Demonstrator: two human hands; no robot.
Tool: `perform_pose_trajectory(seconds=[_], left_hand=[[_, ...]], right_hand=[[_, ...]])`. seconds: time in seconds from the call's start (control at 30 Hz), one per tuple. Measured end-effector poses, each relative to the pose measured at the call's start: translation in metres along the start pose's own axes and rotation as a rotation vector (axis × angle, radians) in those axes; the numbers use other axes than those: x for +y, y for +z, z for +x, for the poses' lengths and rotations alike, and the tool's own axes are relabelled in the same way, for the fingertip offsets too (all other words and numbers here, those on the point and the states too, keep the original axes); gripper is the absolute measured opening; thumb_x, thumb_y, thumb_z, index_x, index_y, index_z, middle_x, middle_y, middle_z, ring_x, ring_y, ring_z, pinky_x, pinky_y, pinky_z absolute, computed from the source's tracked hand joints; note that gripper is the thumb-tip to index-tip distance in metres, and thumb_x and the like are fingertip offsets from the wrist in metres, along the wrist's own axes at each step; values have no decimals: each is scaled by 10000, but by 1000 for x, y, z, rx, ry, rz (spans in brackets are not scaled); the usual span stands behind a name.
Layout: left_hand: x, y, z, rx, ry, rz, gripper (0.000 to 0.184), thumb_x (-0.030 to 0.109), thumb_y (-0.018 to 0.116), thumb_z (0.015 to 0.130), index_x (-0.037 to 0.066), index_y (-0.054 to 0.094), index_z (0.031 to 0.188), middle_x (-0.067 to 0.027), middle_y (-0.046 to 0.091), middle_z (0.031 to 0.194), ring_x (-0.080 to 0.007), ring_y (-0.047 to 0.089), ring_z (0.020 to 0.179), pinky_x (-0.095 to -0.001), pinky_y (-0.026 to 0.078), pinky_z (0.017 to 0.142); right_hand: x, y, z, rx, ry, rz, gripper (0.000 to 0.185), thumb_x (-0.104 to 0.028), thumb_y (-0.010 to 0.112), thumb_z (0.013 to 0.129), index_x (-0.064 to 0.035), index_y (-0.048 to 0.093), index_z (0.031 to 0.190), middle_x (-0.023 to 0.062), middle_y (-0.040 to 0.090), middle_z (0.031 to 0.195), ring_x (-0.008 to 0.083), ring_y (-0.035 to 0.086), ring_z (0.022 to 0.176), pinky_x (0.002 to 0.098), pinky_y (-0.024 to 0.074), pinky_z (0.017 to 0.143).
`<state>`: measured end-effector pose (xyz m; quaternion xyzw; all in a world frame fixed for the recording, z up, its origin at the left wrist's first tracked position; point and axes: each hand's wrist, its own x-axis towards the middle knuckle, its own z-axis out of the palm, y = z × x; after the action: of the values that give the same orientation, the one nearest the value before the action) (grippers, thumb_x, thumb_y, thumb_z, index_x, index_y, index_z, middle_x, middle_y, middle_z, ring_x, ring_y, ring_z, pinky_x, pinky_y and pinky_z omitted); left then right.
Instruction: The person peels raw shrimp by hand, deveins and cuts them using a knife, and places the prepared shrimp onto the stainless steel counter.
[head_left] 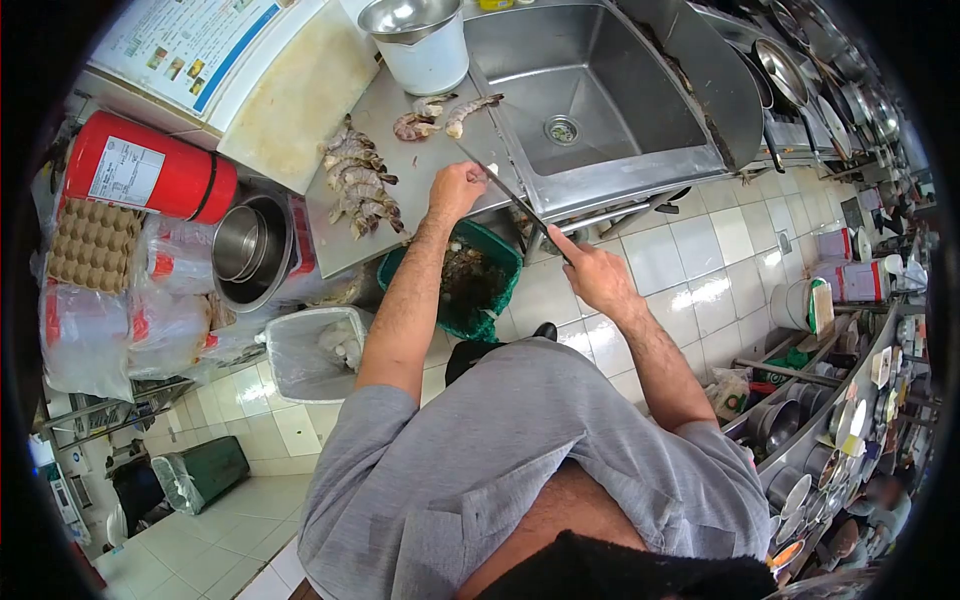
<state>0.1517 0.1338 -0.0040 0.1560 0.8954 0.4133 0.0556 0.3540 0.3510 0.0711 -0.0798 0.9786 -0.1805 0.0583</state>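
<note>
My right hand (597, 275) is closed round the dark handle of a long knife (517, 202). Its blade points up and left over the front edge of the steel counter (425, 175). At the blade, my left hand (459, 190) has its fingers pinched together; a small pale bit shows by the fingertips, too small to name. Beyond the knife tip lies a single shrimp (472, 115), with more shrimp pieces (415, 126) beside it. A row of several grey shrimp (358, 180) is laid out on the counter to the left.
Right of the counter is a steel sink (620, 90). A white bucket (425, 58) topped by a metal bowl (408, 18) stands behind the shrimp. Below the counter edge are a green-lined bin (503, 290) with dark waste and a white bin (300, 375). Steel bowls (240, 245) sit left.
</note>
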Motion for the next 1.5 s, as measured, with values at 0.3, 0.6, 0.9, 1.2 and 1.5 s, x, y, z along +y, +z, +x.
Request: perform_pose_trajectory(seconds=[0.3, 0.6, 0.9, 1.2, 1.5], left_hand=[[-2, 2, -14, 83, 7, -47, 276, 167, 747, 706, 5, 660, 912, -145, 667, 851, -288, 647, 794, -387, 513, 725], [-4, 3, -12, 115, 46, -4, 273, 177, 747, 713, 11, 662, 911, -141, 664, 843, -284, 644, 796, -385, 514, 725], [4, -1, -10, 62, -33, 5, 267, 197, 747, 726, 25, 672, 915, -128, 691, 872, -267, 668, 819, -378, 522, 740], [0, 1, -12, 69, 0, -1, 254, 189, 752, 722, 29, 674, 904, -121, 685, 858, -268, 657, 803, -376, 517, 725], [-10, 3, -21, 149, 164, 35, 292, 160, 766, 734, 14, 666, 966, -127, 636, 892, -244, 630, 821, -344, 510, 748]], right_hand=[[4, 1, 4, -45, 62, 241, 694, -121, 626, 838, -240, 326, 1452, 148, 644, 1080, 350, 643, 925, 455, 534, 792], [4, 8, 5, 97, -11, 182, 687, -122, 618, 841, -231, 324, 1453, 155, 641, 1004, 353, 648, 856, 460, 540, 735], [6, 3, -27, 20, 2, -11, 669, -65, 577, 825, -233, 368, 1438, 119, 603, 859, 320, 636, 664, 430, 535, 584], [1, 18, -4, 51, -15, -18, 686, -58, 562, 829, -235, 333, 1451, 128, 623, 886, 332, 644, 708, 457, 535, 630], [-2, 15, 10, -40, 24, 40, 686, -128, 616, 843, -254, 323, 1450, 147, 639, 974, 346, 650, 852, 459, 538, 718]])
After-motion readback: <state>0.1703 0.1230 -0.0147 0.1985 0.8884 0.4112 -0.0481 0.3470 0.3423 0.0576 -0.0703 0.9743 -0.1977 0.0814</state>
